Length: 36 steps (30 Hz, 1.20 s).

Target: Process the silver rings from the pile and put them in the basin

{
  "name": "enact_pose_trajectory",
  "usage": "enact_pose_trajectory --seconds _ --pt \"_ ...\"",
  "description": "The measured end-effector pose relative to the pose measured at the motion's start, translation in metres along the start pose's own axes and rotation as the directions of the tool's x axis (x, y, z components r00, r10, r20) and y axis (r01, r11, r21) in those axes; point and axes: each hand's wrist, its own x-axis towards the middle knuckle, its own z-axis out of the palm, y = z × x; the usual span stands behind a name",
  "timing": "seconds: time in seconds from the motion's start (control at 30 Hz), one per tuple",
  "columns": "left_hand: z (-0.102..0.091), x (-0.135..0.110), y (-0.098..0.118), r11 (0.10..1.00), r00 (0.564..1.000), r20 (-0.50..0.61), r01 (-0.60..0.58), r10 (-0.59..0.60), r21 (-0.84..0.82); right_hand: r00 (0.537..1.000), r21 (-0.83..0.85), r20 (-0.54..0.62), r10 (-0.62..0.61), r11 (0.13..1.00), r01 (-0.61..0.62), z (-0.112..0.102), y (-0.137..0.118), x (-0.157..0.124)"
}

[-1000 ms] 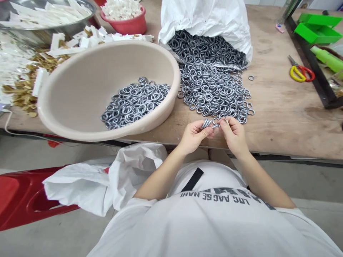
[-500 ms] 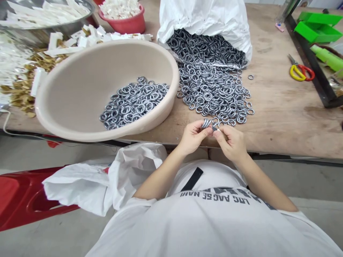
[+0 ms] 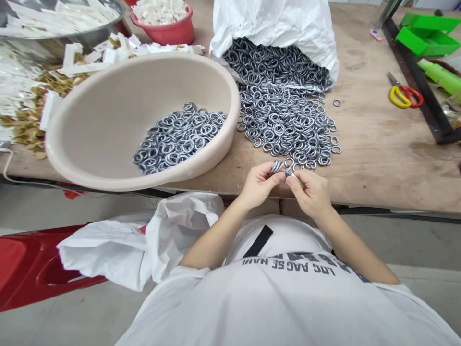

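At the table's front edge my left hand (image 3: pixel 260 181) is closed on several grey rings (image 3: pixel 276 166) held in a row in its fingers. My right hand (image 3: pixel 311 190) meets it fingertip to fingertip, pinching a small dark grey piece (image 3: pixel 288 173), perhaps a ring seen edge-on. Just beyond the hands spreads a pile of loose grey rings (image 3: pixel 284 120), spilling from an open white sack (image 3: pixel 272 21). To the left a large beige basin (image 3: pixel 82 168) leans toward me, with more grey rings (image 3: pixel 180 139) gathered in its lower right side.
Red-and-yellow scissors (image 3: pixel 405 96) lie at the right, beside a dark metal frame (image 3: pixel 419 91) and green bins (image 3: pixel 427 36). White and tan pieces (image 3: pixel 54 81), a metal bowl (image 3: pixel 72 38) and a red bowl (image 3: pixel 169 31) fill the far left. Below the edge hangs a white bag (image 3: pixel 151 235) near a red stool (image 3: pixel 39 264).
The small dark piece between my fingertips has turned slightly. Both hands stay in the same place, and the view has shifted a little.
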Motion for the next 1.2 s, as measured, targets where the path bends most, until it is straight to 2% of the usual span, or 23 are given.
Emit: enact_pose_trajectory --seconds 0.2,0.3,0.43,0.53,0.63,0.7,0.8,0.93,1.1,1.17,1.2 --pt "-0.003 -0.004 0.0 0.999 0.998 0.055 0.039 -0.041 0.026 0.97 0.154 -0.106 0.22 0.967 -0.203 -0.006 0.015 0.01" --pt "-0.002 -0.002 -0.001 0.999 0.999 0.027 0.037 -0.037 -0.007 0.981 0.19 -0.106 0.16 0.972 -0.138 -0.005 0.011 0.009" --pt "0.0 0.0 0.0 0.999 1.0 0.013 0.009 -0.008 -0.044 0.999 0.14 -0.019 0.048 0.989 -0.045 0.003 -0.001 0.002" --pt "-0.002 0.0 0.001 0.999 1.0 0.029 0.011 -0.009 -0.051 0.998 0.09 0.007 0.066 0.994 -0.066 0.005 -0.002 0.002" --pt "-0.004 -0.001 0.0 0.999 0.998 0.049 0.035 -0.033 -0.038 0.988 0.084 -0.035 0.152 0.985 -0.149 0.001 0.004 0.008" --pt "-0.004 -0.002 0.0 0.998 0.998 0.037 0.044 -0.042 -0.045 0.975 0.13 -0.069 0.212 0.971 -0.202 -0.001 0.008 0.011" --pt "-0.001 -0.003 0.0 0.996 0.999 0.011 0.049 -0.048 -0.07 0.971 0.238 -0.074 0.226 0.95 -0.203 0.001 0.009 0.012" --pt "0.0 -0.002 0.003 0.999 0.997 0.068 0.024 -0.021 -0.044 0.975 0.378 0.016 0.221 0.902 -0.21 0.01 0.001 0.014" --pt "-0.004 -0.002 0.004 1.0 0.997 0.075 0.0 0.0 0.007 0.975 0.57 0.112 0.194 0.791 -0.223 0.013 -0.005 0.023" --pt "-0.005 -0.003 0.002 1.0 0.997 0.081 0.008 -0.008 0.007 0.975 0.573 0.107 0.195 0.789 -0.22 0.011 -0.001 0.028" --pt "-0.004 -0.003 0.0 1.0 0.998 0.069 0.011 -0.01 -0.008 0.975 0.536 0.089 0.204 0.815 -0.22 0.01 0.003 0.03"
